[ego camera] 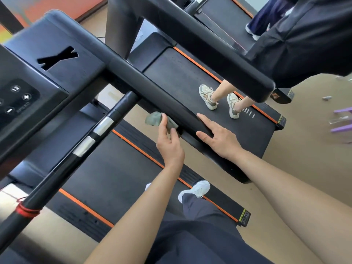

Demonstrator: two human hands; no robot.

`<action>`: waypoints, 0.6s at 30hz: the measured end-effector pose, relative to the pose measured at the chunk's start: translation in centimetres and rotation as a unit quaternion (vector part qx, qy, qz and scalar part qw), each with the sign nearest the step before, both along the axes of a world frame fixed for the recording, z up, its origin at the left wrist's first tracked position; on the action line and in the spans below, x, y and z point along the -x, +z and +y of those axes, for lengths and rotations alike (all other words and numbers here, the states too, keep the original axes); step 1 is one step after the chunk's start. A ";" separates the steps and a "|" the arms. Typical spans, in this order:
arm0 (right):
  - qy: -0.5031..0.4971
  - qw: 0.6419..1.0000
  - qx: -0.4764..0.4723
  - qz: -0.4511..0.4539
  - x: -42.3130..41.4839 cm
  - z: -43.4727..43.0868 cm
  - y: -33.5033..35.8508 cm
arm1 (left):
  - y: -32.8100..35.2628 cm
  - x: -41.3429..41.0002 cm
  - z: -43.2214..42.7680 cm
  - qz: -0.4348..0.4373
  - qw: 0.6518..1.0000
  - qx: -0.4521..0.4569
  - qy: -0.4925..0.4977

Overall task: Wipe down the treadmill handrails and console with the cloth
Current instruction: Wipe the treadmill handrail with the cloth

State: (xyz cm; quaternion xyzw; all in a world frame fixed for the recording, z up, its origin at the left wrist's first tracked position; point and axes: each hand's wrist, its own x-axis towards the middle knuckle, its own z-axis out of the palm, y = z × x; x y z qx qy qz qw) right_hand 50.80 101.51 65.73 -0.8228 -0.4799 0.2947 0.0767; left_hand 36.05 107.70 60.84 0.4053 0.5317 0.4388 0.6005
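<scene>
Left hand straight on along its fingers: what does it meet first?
Probably the handrail: the left hand holds the cloth at its near edge; depth is unclear.

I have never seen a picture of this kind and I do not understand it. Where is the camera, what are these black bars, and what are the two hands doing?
There is only one picture. It comes from a camera worn on a person's head, looking down at their own arms. The person stands on a treadmill belt. The thick black bar is a handrail, and at the far left is the console with its buttons. The left hand holds a small greenish cloth against the side of the handrail. The right hand rests on the same handrail with straight fingers and holds nothing. The beige shoes belong to another person on the next treadmill.
</scene>
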 end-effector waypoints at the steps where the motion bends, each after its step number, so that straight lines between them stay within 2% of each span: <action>1: -0.001 1.000 -0.001 -0.001 0.0 0.0 0.0 | 0.3 -0.2 -1.2 0.005 1.000 -0.011 -0.019; 5: -0.005 1.000 -0.007 -0.008 0.1 0.0 -0.1 | 0.2 -0.3 -3.8 0.069 0.986 -0.117 -0.097; 9: -0.001 1.000 -0.005 -0.014 0.0 -0.1 -0.2 | -0.5 0.9 0.0 0.158 0.957 -0.214 -0.115; 15: 0.003 1.000 -0.008 -0.021 -0.3 -0.1 -0.5 | 0.1 2.4 7.6 0.248 0.922 -0.267 -0.130; 18: 0.006 0.999 -0.015 -0.030 -0.4 0.0 -0.5 | 0.4 2.3 8.7 0.245 0.923 -0.267 -0.132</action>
